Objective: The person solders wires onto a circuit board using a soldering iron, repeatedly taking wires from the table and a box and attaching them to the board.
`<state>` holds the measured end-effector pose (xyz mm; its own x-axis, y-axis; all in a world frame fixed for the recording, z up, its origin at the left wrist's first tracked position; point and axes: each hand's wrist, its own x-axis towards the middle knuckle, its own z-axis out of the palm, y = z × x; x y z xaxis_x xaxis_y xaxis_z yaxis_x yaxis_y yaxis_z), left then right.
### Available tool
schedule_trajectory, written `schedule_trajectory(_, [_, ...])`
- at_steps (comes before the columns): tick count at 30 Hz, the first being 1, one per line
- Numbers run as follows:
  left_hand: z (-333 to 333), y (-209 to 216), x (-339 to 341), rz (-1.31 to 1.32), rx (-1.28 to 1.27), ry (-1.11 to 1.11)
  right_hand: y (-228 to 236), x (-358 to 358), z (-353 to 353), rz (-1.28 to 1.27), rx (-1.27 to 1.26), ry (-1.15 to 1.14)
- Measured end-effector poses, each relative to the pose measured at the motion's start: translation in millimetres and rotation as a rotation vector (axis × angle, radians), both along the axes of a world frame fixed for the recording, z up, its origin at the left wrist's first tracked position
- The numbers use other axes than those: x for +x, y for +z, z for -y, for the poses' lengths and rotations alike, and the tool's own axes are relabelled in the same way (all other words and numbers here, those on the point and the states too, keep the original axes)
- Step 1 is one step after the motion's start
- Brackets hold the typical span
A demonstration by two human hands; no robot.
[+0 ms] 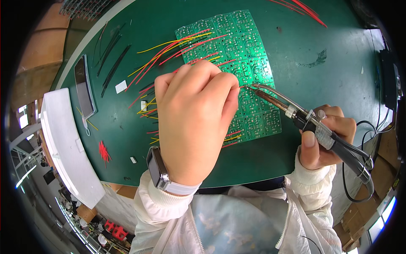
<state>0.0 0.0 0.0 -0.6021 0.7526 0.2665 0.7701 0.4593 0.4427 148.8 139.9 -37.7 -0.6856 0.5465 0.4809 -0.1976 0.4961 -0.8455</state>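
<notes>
A panel of green circuit boards (258, 46) lies on the green tabletop, with red, yellow and black wires sticking out past its left side. My left hand (196, 106) is over the panel's left half, fingers closed in a pinch on a thin red wire (242, 87) whose end reaches a board. My right hand (327, 135) grips a soldering iron (313, 120) with a thin metal tube fixed along it. The iron's tip meets the board close to the wire's end. Much of the panel and wires is hidden beneath my left hand.
Black wires (114, 70) and a phone (84, 86) lie at the left, above a bundle of short red wires (104, 153). More red wires (311, 12) rest at the far right. A white box-like piece (69, 148) lines the table's left edge. The iron's cable loops at the right.
</notes>
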Motion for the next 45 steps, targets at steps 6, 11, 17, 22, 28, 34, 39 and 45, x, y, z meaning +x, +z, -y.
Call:
schedule_trajectory(6, [-1,1,4,-0.063,-0.015,0.006,2,-2,0,-0.019,0.067,0.025])
schedule_trajectory(11, [-2,2,5,-0.049,-0.048,0.019,-1,-1,0,-0.027,0.036,0.012])
schedule_trajectory(17, [-4,2,7,-0.070,-0.047,0.036,0,1,-2,-0.100,-0.021,0.019])
schedule_trajectory(22, [-4,3,7,-0.099,-0.077,0.035,1,1,-2,-0.063,-0.009,0.003])
schedule_trajectory(28, [6,4,7,-0.064,-0.053,0.069,1,-2,3,-0.087,-0.053,-0.026])
schedule_trajectory(34, [80,13,4,0.063,0.061,0.520,-3,6,-2,-0.098,-0.064,-0.090])
schedule_trajectory(39, [220,12,-15,-0.025,-0.302,0.771,-2,2,3,-0.115,-0.045,-0.051])
schedule_trajectory(45, [249,-10,-25,0.115,-0.113,0.862,-3,4,3,-0.104,-0.024,-0.087])
